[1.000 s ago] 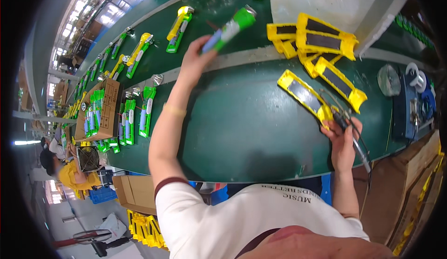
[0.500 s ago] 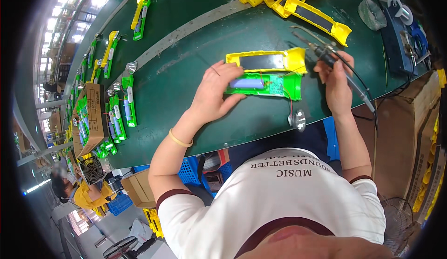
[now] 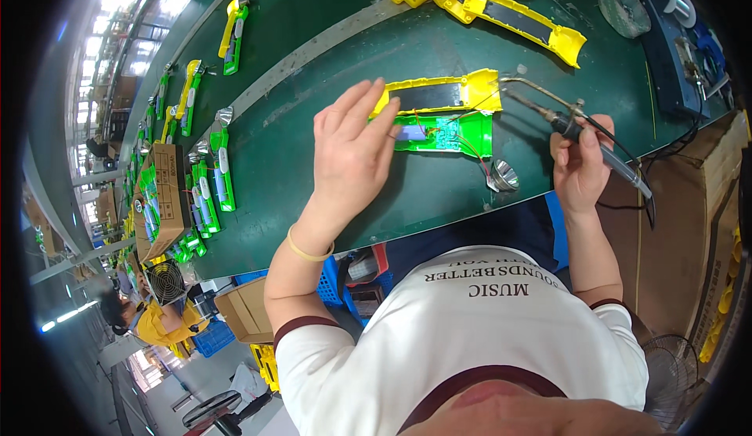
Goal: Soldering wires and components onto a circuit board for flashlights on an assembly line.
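Observation:
My left hand [image 3: 352,154] lies flat with fingers spread on the left end of an opened flashlight body: a green half [image 3: 446,134] with a circuit board and red wires, and a yellow half [image 3: 450,94] with a dark panel just behind it. A silver reflector cup [image 3: 502,177] lies on the belt, wired to the green half. My right hand [image 3: 580,166] grips a soldering iron [image 3: 560,119], whose tip points toward the right end of the yellow half.
More yellow shell halves [image 3: 521,21] are piled at the far side of the green conveyor belt [image 3: 313,107]. Several green-and-yellow flashlights [image 3: 219,166] and a cardboard box [image 3: 168,193] stand along the left. A blue soldering station [image 3: 674,52] sits at right. Another person [image 3: 149,318] works at lower left.
My view has steadied over the flashlight halves. My left hand has flattened onto their left end. The soldering iron tip has swung nearer to the yellow half's right end.

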Tool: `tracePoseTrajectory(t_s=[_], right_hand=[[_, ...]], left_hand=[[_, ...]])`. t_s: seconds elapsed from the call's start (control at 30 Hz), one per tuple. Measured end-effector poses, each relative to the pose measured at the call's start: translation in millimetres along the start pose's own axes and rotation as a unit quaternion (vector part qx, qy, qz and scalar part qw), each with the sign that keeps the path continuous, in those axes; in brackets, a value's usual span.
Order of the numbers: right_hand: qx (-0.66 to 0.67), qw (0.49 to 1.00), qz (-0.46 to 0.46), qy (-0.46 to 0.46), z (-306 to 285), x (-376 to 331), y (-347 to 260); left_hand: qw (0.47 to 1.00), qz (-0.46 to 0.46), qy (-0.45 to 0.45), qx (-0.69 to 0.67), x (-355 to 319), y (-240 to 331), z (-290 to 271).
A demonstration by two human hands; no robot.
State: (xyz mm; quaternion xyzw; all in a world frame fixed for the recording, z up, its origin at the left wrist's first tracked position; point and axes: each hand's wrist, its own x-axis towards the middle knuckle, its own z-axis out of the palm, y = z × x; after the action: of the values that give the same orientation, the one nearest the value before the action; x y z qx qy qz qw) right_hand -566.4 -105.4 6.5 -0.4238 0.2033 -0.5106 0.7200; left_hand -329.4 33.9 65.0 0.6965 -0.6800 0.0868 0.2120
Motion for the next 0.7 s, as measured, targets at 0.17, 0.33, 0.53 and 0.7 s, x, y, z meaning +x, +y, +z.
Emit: tracePoseTrajectory(t_s=[0.17,0.33,0.53,0.7], right_hand=[[-0.004,0.999,0.031,-0.02,10.8,-2.4,7.5],[-0.055,0.996,0.054,-0.047,12.7,-3.7,5.7],[-0.086,0.991,0.059,-0.088,10.0,-6.2,5.1],[-0.127,0.986,0.05,-0.1,5.1,-8.2,6.8]], left_hand=[[0.965,-0.092,-0.039,-0.244,7.2,6.7,16.7],[0.97,0.003,-0.022,-0.243,9.0,8.2,29.7],[0.976,-0.057,-0.024,-0.21,6.2,11.1,32.1],[0.979,-0.055,-0.018,-0.198,6.7,11.4,31.6]])
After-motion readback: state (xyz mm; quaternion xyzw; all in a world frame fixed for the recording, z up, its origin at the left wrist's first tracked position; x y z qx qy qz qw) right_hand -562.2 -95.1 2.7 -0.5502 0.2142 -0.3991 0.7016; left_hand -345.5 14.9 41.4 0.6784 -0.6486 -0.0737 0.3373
